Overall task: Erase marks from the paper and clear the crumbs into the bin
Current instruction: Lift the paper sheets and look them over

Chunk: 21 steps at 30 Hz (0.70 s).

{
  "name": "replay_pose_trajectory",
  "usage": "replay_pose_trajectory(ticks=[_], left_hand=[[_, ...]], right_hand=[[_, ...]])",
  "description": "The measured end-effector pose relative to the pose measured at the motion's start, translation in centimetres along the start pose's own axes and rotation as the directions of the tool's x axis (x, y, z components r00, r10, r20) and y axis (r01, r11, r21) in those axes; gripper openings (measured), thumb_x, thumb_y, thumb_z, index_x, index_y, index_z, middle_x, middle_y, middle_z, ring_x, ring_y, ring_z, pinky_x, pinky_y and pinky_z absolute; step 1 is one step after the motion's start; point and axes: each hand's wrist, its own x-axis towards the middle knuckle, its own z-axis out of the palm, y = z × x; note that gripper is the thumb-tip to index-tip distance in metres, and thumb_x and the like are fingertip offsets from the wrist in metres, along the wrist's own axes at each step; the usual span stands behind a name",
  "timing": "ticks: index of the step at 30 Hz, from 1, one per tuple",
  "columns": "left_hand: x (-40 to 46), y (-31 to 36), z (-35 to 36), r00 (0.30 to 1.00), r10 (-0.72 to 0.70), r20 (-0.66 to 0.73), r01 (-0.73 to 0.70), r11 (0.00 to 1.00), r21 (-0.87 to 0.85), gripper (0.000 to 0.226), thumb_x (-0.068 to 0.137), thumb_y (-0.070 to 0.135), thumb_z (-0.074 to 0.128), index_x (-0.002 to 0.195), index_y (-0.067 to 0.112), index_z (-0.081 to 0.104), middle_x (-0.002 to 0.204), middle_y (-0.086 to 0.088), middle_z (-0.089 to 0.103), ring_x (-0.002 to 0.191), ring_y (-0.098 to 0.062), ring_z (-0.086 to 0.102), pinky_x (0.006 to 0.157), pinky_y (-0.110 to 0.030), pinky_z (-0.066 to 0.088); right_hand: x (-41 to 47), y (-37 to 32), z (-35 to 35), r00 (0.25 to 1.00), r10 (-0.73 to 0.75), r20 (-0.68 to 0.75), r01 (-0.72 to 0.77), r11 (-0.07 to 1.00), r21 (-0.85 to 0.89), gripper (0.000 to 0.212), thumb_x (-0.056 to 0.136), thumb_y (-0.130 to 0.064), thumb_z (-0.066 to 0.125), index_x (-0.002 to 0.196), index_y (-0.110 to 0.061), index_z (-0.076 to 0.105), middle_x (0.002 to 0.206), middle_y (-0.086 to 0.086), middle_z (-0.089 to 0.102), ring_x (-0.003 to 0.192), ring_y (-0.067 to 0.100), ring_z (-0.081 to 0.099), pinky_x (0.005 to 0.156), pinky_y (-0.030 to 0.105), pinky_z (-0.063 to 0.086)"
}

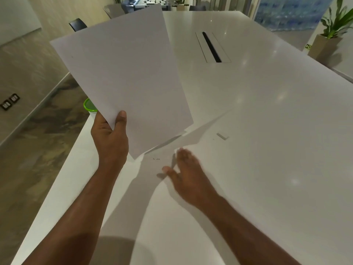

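My left hand (110, 134) pinches the near corner of a white sheet of paper (122, 73) and holds it up, tilted, above the left part of the white table (267, 131). My right hand (183, 173) hovers flat and blurred just over the tabletop, fingers apart, holding nothing. A few small dark eraser crumbs (156, 159) lie on the table between the two hands. A small white eraser (222, 136) rests on the table to the right of the paper. A green-rimmed bin (88, 106) peeks out beyond the table's left edge, mostly hidden by the paper.
A cable slot (211, 47) with a metal frame is set into the table farther back. The table's left edge drops to a patterned floor (38, 131). A dark chair (77, 24) stands at the far left and a potted plant (332, 25) at the far right.
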Motion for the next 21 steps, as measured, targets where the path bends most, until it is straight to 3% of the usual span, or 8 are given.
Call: replay_pose_trajectory(ticks=[3,5,8,11,14,16,18,21], left_hand=[[0.3,0.0,-0.2,1.0,-0.008,-0.006,0.008,1.0,-0.024,0.025,0.1,0.018,0.063,0.124,0.023,0.059,0.112,0.018,0.068,0.107,-0.008,0.069,0.092,-0.026,0.057],[0.5,0.0,-0.2,1.0,-0.021,-0.008,0.021,0.999,-0.04,0.025,0.1,0.016,0.063,0.123,0.026,0.059,0.111,0.018,0.069,0.106,-0.007,0.069,0.091,-0.026,0.057],[0.7,0.1,-0.3,1.0,-0.018,-0.007,0.017,0.999,-0.049,0.025,0.1,0.016,0.063,0.121,0.028,0.059,0.11,0.018,0.069,0.106,-0.007,0.069,0.091,-0.026,0.057],[0.9,0.1,-0.2,1.0,-0.009,-0.011,0.008,0.999,-0.05,0.025,0.1,0.015,0.063,0.122,0.025,0.06,0.111,0.017,0.069,0.106,-0.007,0.069,0.092,-0.027,0.057],[1.1,0.1,-0.1,1.0,-0.005,-0.014,0.004,0.999,-0.039,0.024,0.1,0.016,0.063,0.121,0.027,0.06,0.11,0.017,0.07,0.107,-0.009,0.069,0.094,-0.03,0.057],[1.2,0.2,-0.2,1.0,-0.006,-0.014,0.006,0.999,-0.041,0.024,0.1,0.017,0.064,0.12,0.029,0.061,0.109,0.017,0.07,0.106,-0.01,0.07,0.095,-0.033,0.057],[1.3,0.4,-0.4,1.0,-0.004,-0.019,0.003,0.999,-0.052,0.023,0.1,0.017,0.063,0.119,0.029,0.061,0.109,0.015,0.07,0.106,-0.011,0.07,0.094,-0.033,0.058],[1.5,0.5,-0.7,1.0,-0.005,-0.024,0.004,0.999,-0.049,0.023,0.1,0.016,0.062,0.12,0.027,0.06,0.105,0.019,0.071,0.103,-0.007,0.07,0.091,-0.028,0.058]], right_hand=[[2.4,3.8,-1.6,0.978,0.148,-0.15,-0.166,0.979,-0.119,0.104,0.081,-0.073,0.004,0.146,0.005,0.025,0.154,0.024,0.026,0.144,0.033,0.02,0.118,0.04,0.01],[3.4,5.7,-2.1,0.967,0.209,-0.148,-0.24,0.941,-0.238,0.103,0.082,-0.07,0.002,0.145,0.007,0.027,0.153,0.026,0.028,0.143,0.034,0.021,0.117,0.044,0.014],[4.0,4.9,-1.3,0.962,0.241,-0.126,-0.266,0.932,-0.248,0.109,0.083,-0.072,-0.006,0.141,0.01,0.035,0.147,0.031,0.035,0.139,0.039,0.028,0.115,0.048,0.019],[3.6,1.3,0.9,0.992,0.073,-0.101,-0.09,0.979,-0.184,0.095,0.088,-0.066,0.014,0.133,0.012,0.045,0.138,0.034,0.044,0.132,0.043,0.038,0.113,0.049,0.025],[2.7,-3.3,2.1,0.983,-0.172,0.061,0.177,0.98,-0.086,0.077,0.096,-0.054,0.021,0.139,0.007,0.041,0.145,0.027,0.04,0.139,0.035,0.032,0.117,0.042,0.019],[2.8,-4.1,1.6,0.968,-0.239,0.071,0.24,0.971,-0.011,0.068,0.098,-0.049,0.023,0.133,0.002,0.05,0.141,0.021,0.048,0.136,0.032,0.036,0.115,0.041,0.023],[3.4,-2.4,0.7,0.986,-0.144,-0.082,0.141,0.989,-0.037,0.069,0.094,-0.052,0.02,0.119,-0.001,0.06,0.129,0.019,0.056,0.129,0.033,0.042,0.11,0.043,0.028],[4.5,1.8,-1.0,0.964,0.155,-0.214,-0.193,0.967,-0.168,0.089,0.089,-0.061,0.01,0.136,0.005,0.046,0.145,0.025,0.041,0.139,0.036,0.031,0.114,0.049,0.021]])
